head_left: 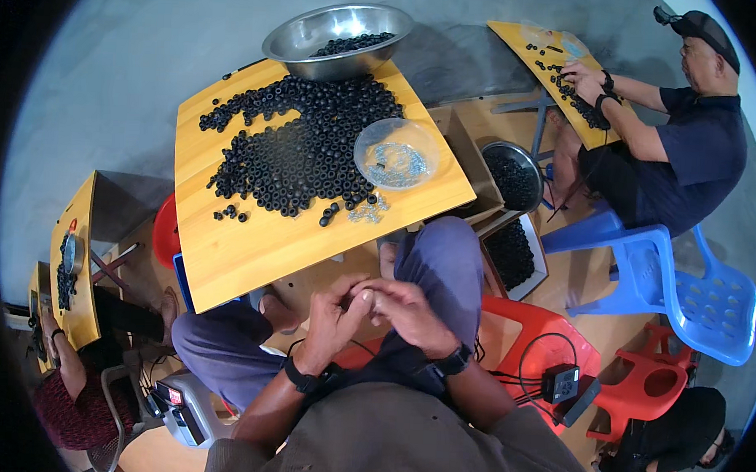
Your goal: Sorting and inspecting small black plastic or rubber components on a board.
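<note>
Above my lap, just off the near edge of the table, my two hands meet with fingers curled and touching. My left hand (335, 315) is closed with its thumb pressed toward the fingertips. Against it, my right hand (406, 312) is closed too. Whatever sits between the fingers is hidden. On the yellow table (233, 268) in front lies a wide spread of small black ring-shaped parts (301, 161). A clear plastic bowl (366, 170) of small silvery metal pieces stands at the spread's right, with a few loose metal pieces (369, 210) beside it.
A steel bowl (293, 48) holding black parts stands at the table's far edge. To the right, a second metal bowl (539, 171) and a box (544, 260) hold more. Another person (694, 140) works at a right-hand table; a blue chair (688, 292) and red stools (641, 403) stand nearby.
</note>
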A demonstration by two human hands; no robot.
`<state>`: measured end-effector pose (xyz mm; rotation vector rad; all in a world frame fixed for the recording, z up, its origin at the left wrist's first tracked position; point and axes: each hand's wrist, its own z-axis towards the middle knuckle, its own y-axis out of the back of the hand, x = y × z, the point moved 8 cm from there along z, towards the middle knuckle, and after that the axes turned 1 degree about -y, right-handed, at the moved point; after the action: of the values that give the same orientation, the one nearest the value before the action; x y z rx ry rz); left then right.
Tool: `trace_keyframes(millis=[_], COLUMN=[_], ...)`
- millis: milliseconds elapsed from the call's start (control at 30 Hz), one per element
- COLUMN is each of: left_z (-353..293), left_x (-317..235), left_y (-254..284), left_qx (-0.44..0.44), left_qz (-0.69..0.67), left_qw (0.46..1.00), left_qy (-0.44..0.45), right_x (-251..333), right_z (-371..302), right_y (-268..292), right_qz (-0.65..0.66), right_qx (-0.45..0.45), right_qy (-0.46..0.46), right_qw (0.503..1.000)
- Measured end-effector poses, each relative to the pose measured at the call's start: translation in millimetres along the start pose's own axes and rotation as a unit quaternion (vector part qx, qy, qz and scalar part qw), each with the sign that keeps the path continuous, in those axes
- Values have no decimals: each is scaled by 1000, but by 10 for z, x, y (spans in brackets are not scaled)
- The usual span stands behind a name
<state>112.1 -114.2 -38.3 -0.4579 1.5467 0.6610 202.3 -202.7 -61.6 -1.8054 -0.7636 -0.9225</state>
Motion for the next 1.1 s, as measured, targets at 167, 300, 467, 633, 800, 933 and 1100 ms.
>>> trace_keyframes(millis=[167, 300, 467, 633, 800, 933, 1100], left_z=[-164, -275, -369, -265, 102, 502, 830], left_x=[184, 226, 268, 166, -26, -256, -12], left_y=[87, 241, 600, 1011, 1717, 1993, 2057], left_qx=[-2, -1, -37, -96, -225, -232, -193], left_qz=[-39, -41, 22, 83, 216, 375, 464], left_qw=[998, 998, 997, 991, 950, 896, 862], left_qy=[50, 50, 67, 38, 16, -49, -67], right_x=[852, 1446, 1639, 1577, 1402, 1426, 1263], right_z=[-175, -187, 237, 741, 763, 352, -36], right_y=[876, 1514, 2153, 2748, 2965, 2313, 1300], right_qz=[170, 129, 4, -115, -156, -63, 24], right_qx=[-69, -188, -261, -298, -358, -309, -161], right_qy=[170, 236, 187, 111, 43, 118, 156], right_qw=[968, 945, 947, 941, 920, 942, 974])
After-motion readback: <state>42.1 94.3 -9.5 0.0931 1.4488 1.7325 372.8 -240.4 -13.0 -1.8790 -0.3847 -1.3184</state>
